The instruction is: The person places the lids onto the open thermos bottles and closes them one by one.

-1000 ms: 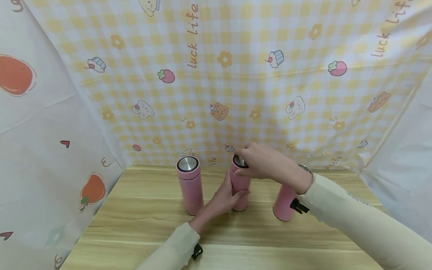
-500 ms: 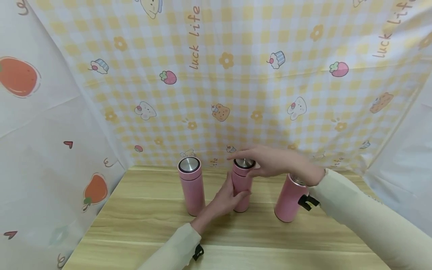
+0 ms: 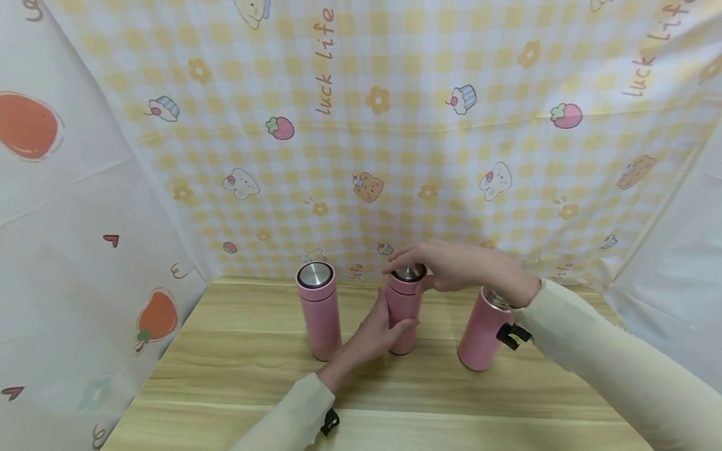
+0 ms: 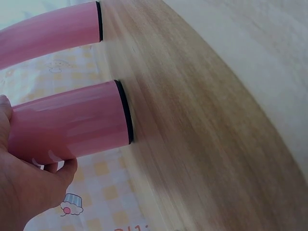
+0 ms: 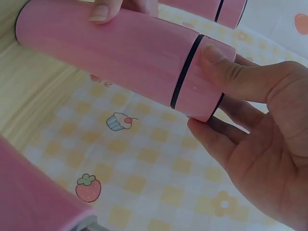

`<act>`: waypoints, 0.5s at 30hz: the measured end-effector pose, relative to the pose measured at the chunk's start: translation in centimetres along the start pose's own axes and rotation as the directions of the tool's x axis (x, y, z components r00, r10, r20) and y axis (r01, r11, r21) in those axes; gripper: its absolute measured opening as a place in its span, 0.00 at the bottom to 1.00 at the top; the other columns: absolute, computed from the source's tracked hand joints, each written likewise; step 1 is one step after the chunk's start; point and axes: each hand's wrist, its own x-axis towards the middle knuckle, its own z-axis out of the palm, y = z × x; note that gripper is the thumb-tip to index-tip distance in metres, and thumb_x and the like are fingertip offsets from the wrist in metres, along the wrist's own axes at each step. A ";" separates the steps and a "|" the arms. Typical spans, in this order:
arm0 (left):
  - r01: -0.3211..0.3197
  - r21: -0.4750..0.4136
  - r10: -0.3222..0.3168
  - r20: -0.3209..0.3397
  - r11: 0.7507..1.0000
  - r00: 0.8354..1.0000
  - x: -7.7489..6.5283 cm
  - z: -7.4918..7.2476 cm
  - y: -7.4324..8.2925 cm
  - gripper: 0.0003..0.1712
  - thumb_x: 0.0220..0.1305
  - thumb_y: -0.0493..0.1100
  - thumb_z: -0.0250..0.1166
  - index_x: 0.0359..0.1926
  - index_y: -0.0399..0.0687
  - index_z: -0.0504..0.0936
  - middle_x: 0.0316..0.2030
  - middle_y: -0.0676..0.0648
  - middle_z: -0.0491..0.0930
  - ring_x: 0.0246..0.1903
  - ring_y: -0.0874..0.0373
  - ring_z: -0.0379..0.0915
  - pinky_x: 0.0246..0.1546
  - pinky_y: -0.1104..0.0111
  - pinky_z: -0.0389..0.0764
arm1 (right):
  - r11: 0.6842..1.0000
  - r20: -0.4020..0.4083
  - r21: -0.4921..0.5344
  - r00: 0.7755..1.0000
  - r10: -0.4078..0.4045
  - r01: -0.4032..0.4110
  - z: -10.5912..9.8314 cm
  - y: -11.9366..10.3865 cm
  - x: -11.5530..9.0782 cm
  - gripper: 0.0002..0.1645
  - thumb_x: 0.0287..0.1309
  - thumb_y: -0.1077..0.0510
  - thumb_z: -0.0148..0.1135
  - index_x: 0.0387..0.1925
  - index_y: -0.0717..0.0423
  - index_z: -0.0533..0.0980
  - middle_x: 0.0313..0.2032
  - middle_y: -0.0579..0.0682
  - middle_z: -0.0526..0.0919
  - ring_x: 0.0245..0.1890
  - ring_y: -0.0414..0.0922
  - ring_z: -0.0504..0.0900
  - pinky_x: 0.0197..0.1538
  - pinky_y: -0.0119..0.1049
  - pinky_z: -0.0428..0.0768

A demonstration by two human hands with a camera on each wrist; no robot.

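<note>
A: Where do we have the middle bottle (image 3: 406,305)?
B: It's upright on the wooden table (image 3: 395,401), between the left bottle (image 3: 323,322) and the right bottle (image 3: 477,335), standing apart from both.
A: And how are we holding it?
B: Our left hand (image 3: 374,332) grips its body, and our right hand (image 3: 451,266) pinches the cap (image 5: 198,91) between thumb and fingers. Behind, we see a yellow-checked cloth (image 3: 254,81).

There's the right hand (image 3: 442,266) covering part of the lid (image 3: 403,287) on the middle bottle (image 3: 403,307), its wrist (image 3: 521,288) partly masking the right bottle (image 3: 478,341), which the right wrist view crops at lower left, while the left wrist view cuts off the left hand (image 4: 33,190).
</note>
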 end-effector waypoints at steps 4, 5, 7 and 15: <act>-0.009 0.001 0.009 -0.001 1.000 1.000 0.1 0.0 0.0 0.43 0.72 0.48 0.66 0.74 0.54 0.46 0.66 0.46 0.62 0.62 0.56 0.68 0.62 0.58 0.71 | 1.000 -0.012 -0.019 1.000 0.012 -0.012 0.0 -0.1 0.0 0.37 0.53 0.74 0.73 0.64 0.54 0.78 0.63 0.52 0.76 0.56 0.48 0.79 0.50 0.39 0.80; -0.008 0.001 0.008 0.000 1.000 1.000 0.1 0.1 0.0 0.43 0.72 0.48 0.66 0.74 0.54 0.46 0.66 0.47 0.62 0.62 0.57 0.68 0.62 0.58 0.71 | 1.000 -0.017 -0.026 1.000 0.014 -0.015 0.0 -0.2 0.0 0.37 0.53 0.75 0.73 0.64 0.54 0.78 0.62 0.52 0.77 0.55 0.48 0.79 0.49 0.39 0.80; -0.008 0.003 0.008 0.000 1.000 1.000 0.1 0.1 0.0 0.43 0.72 0.48 0.66 0.74 0.53 0.46 0.66 0.47 0.63 0.62 0.57 0.68 0.62 0.58 0.71 | 0.999 -0.023 -0.036 1.000 0.020 -0.021 0.1 -0.3 0.1 0.36 0.52 0.75 0.72 0.64 0.54 0.78 0.61 0.50 0.78 0.52 0.46 0.80 0.47 0.38 0.81; 0.000 -0.011 0.000 0.003 1.000 1.000 0.0 0.0 0.0 0.40 0.73 0.47 0.65 0.72 0.51 0.49 0.64 0.46 0.64 0.61 0.56 0.69 0.61 0.57 0.71 | 0.997 -0.033 -0.046 0.998 0.055 -0.056 0.1 -0.9 0.2 0.35 0.54 0.75 0.70 0.63 0.57 0.78 0.61 0.50 0.79 0.42 0.43 0.81 0.40 0.34 0.80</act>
